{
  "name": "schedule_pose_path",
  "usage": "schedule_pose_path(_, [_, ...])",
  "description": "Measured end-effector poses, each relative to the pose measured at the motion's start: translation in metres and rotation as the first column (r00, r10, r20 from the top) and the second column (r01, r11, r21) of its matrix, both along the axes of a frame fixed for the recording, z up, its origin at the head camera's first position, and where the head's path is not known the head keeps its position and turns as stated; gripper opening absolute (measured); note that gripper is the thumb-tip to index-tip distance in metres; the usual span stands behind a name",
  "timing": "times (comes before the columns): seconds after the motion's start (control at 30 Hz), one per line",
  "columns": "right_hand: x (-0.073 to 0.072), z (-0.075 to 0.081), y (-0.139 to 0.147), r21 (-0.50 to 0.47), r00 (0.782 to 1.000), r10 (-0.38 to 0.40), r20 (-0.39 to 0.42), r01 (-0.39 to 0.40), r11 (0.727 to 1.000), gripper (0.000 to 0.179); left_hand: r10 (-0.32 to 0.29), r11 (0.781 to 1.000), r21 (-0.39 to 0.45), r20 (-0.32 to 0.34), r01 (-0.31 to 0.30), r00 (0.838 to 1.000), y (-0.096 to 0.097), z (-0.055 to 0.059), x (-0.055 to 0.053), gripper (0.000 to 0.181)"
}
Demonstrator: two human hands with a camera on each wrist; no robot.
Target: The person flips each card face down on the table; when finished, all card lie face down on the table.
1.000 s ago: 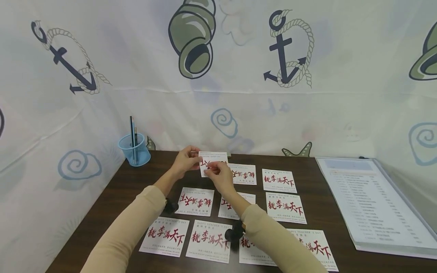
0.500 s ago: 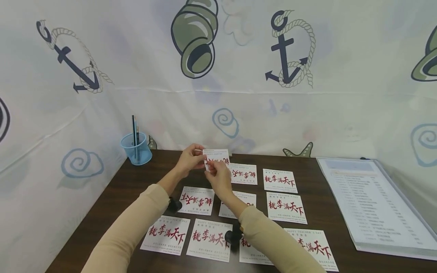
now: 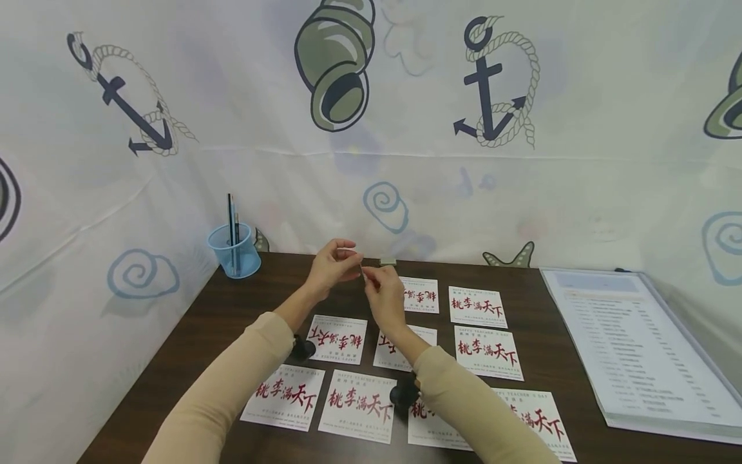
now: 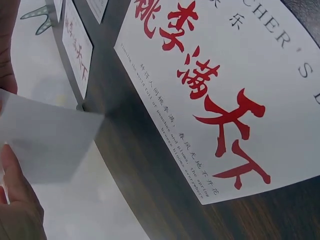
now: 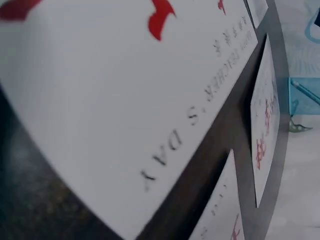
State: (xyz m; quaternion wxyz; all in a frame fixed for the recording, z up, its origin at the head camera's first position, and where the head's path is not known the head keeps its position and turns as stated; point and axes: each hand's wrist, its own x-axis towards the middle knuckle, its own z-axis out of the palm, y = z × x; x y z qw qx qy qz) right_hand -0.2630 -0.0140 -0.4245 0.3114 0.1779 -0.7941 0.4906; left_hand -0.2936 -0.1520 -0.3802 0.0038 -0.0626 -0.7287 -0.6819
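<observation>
Above the back of the table, my left hand (image 3: 332,274) and my right hand (image 3: 385,296) meet at one thin card, each pinching it. The card is turned edge-on in the head view; in the left wrist view the card (image 4: 50,137) shows a plain pale face. Part of a hand (image 4: 20,200) shows at that view's left edge. Below lie white cards with red characters, such as an upside-down card (image 3: 337,339) under the left forearm and another card (image 3: 418,295) beside the right hand. The right wrist view shows a card (image 5: 110,100) close up, with no hand visible.
Upright cards, including one (image 3: 475,307) at right and one (image 3: 356,409) in front, lie in rows on the dark table (image 3: 191,367). A blue pen cup (image 3: 234,254) stands back left, a stack of printed sheets (image 3: 632,348) at right. A small greenish object (image 3: 388,261) sits at the back edge.
The held card has turned from showing its printed face to standing edge-on. Both hands have shifted slightly right, uncovering the small greenish object at the back edge.
</observation>
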Motion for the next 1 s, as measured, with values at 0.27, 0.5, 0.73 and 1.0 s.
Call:
schedule_pose_path(0.27, [-0.007, 0.004, 0.005, -0.139, 0.996, -0.055, 0.073, 0.065, 0.988, 0.020, 0.115, 0.993, -0.022, -0.019, -0.116, 0.993, 0.002, -0.002, -0.003, 0.039])
schedule_pose_path(0.5, [-0.012, 0.011, 0.011, -0.294, 0.974, -0.046, 0.223, 0.112, 0.949, 0.018, 0.289, 0.952, -0.067, -0.110, -0.297, 0.951, -0.009, -0.010, 0.000, 0.036])
schedule_pose_path(0.73, [-0.016, 0.011, 0.011, -0.388, 0.937, -0.021, 0.349, 0.165, 0.907, 0.019, 0.385, 0.901, -0.199, -0.040, -0.385, 0.922, -0.017, -0.019, 0.003, 0.043])
schedule_pose_path(1.0, [-0.017, 0.001, 0.006, -0.409, 0.890, 0.014, 0.456, 0.196, 0.891, 0.018, 0.386, 0.904, -0.213, 0.032, -0.371, 0.922, -0.023, -0.026, 0.002, 0.039])
